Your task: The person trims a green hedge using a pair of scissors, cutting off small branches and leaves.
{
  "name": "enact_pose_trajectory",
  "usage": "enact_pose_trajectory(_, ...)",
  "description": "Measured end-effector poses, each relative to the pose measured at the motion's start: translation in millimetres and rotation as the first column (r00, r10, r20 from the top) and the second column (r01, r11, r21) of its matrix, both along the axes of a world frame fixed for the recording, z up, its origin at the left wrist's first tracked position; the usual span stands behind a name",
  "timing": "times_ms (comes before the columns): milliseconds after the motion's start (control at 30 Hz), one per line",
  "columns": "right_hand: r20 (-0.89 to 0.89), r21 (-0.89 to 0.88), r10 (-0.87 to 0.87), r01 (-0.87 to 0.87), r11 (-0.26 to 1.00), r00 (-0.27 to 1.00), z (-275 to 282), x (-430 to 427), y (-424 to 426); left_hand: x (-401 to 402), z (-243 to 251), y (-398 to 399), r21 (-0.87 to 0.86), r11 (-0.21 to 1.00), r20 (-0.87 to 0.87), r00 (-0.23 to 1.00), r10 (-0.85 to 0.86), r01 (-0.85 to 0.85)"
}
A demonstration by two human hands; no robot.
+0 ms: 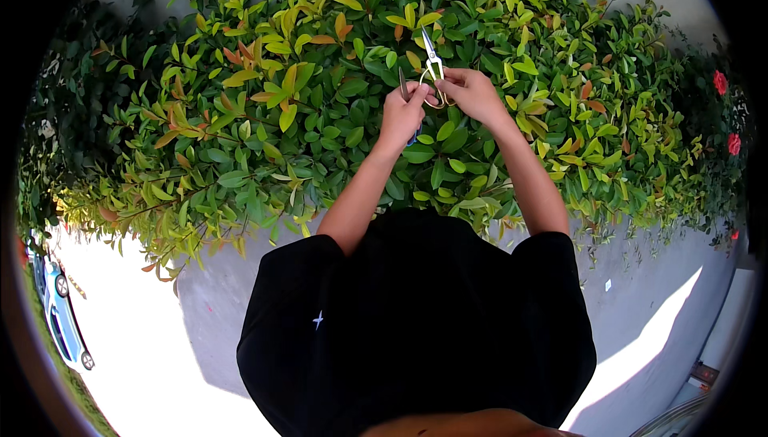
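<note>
Both my hands are raised over a leafy green shrub hedge [336, 101] with some yellow and reddish leaves. A pair of scissors [434, 62] with pale looped handles points away from me, its blades looking closed. My right hand [477, 94] grips its handle with thumb and fingers. My left hand [405, 113] touches the other handle loop with its fingertips and holds a second tool, of which a dark pointed tip [402, 80] and a blue handle part [414, 136] show. The rest of that tool is hidden in the palm.
Dense foliage spreads on both sides of my arms. Red flowers [720, 82] grow at the far right. Grey pavement [222, 317] lies behind the hedge's near edge, with sunlit patches. A light blue car [63, 323] stands at the far left.
</note>
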State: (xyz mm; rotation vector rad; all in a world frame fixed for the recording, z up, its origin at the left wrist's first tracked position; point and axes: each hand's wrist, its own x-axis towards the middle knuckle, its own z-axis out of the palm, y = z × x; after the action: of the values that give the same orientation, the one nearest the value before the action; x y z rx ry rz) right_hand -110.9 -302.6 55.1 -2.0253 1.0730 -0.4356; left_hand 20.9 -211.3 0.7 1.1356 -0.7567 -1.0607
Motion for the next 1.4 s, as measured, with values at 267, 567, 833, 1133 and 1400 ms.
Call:
enact_pose_trajectory(267, 0.428, 0.484, -0.155, -0.081, 0.871, 0.890, 10.2, -49.4, -26.8, 2.5, 6.5, -32.1, 0.035, 0.996, -0.231, 0.969, 0.084, -0.078)
enact_pose_trajectory(567, 0.268, 0.565, -0.113, -0.061, 0.823, 0.957, -7.3, -11.4, -45.7, 6.0, 4.1, -25.7, 0.076, 0.992, -0.591, 0.806, -0.036, 0.100)
enact_pose_trajectory(833, 0.155, 0.722, -0.201, 0.028, 0.691, 0.967, -16.5, 20.8, -78.5, 79.5, 0.7, -34.0, 0.214, 0.911, -0.617, 0.772, -0.154, 0.353)
enact_pose_trajectory(1133, 0.129, 0.895, -0.439, 0.086, 0.438, 0.889, -41.3, 82.4, -118.3, 103.4, -7.6, -111.8, 0.292, 0.856, -0.659, 0.738, -0.144, 0.428)
enact_pose_trajectory(1400, 0.282, 0.819, -0.595, 0.134, 0.558, 0.753, -54.4, 101.8, -92.7, 87.7, -14.6, -111.2, 0.271, 0.889, -0.647, 0.754, -0.116, 0.369)
